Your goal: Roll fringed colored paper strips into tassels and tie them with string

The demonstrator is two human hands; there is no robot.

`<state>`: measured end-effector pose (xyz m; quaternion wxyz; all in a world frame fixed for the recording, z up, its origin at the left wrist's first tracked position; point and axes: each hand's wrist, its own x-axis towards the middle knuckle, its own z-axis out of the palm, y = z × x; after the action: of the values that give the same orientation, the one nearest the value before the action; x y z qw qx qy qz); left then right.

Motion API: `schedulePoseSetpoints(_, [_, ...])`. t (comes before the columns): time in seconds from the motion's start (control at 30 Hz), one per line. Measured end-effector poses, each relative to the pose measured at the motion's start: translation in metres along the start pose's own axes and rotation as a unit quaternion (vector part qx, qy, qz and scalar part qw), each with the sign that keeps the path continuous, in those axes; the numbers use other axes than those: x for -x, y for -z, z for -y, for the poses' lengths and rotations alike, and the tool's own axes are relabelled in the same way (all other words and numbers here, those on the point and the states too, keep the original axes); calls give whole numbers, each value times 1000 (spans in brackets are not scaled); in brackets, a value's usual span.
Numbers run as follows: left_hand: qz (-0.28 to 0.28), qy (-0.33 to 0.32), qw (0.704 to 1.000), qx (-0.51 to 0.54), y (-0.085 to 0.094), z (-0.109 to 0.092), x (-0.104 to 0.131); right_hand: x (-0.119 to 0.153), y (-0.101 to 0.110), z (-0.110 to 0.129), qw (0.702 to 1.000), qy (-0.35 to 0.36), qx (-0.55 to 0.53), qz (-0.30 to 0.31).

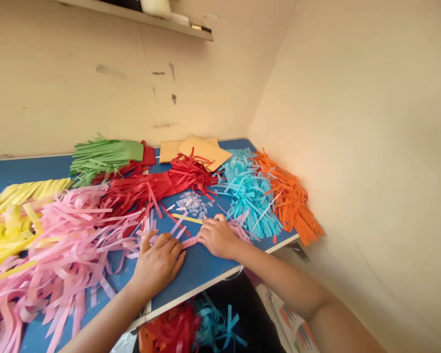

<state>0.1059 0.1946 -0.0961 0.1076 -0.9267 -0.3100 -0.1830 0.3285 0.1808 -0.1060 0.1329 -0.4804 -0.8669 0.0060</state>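
Observation:
A narrow twisted band of pink tissue-paper fringe (pixel 190 242) runs between my two hands, low over the blue tabletop. My left hand (pixel 158 262) rests on the table with bent fingers over the band's left end, and loose pink and lilac strips stick out past the fingertips. At the other end, the curled fingers of my right hand (pixel 218 238) grip the band; more strips fan out behind that hand (pixel 240 226). What lies under both palms is hidden. A yellow strip (pixel 187 218) and a pile of small clear plastic pieces (pixel 193 203) lie just beyond.
Pink fringes (pixel 69 240), yellow fringes (pixel 11 225), green (pixel 106 154) and red fringes (pixel 150 189) cover the left and back. Light blue fringes (pixel 248 191), orange fringes (pixel 294 201) and tan envelopes (pixel 206 152) lie right and behind. Red and blue strips (pixel 213 318) rest on my lap.

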Motion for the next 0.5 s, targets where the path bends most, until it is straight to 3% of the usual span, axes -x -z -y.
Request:
schedulePoseSetpoints(0.07, [-11, -4, 1000, 0, -3, 1, 1, -2, 2, 6, 1000, -7, 1, -16])
schedulePoseSetpoints(0.17, [-15, -9, 1000, -3, -4, 2, 6, -1, 0, 14, 998, 46, 32, -35])
schedulePoseSetpoints(0.27, [-6, -8, 1000, 10, -6, 6, 19, 4, -4, 9, 996, 70, 41, -22])
schedulePoseSetpoints(0.37, [11, 9, 998, 68, -11, 14, 35, 15, -5, -10, 999, 45, 1, -20])
schedulePoseSetpoints(0.5, [17, 88, 986, 142, -14, 20, 42, 23, 1, -29, 995, -50, -83, -11])
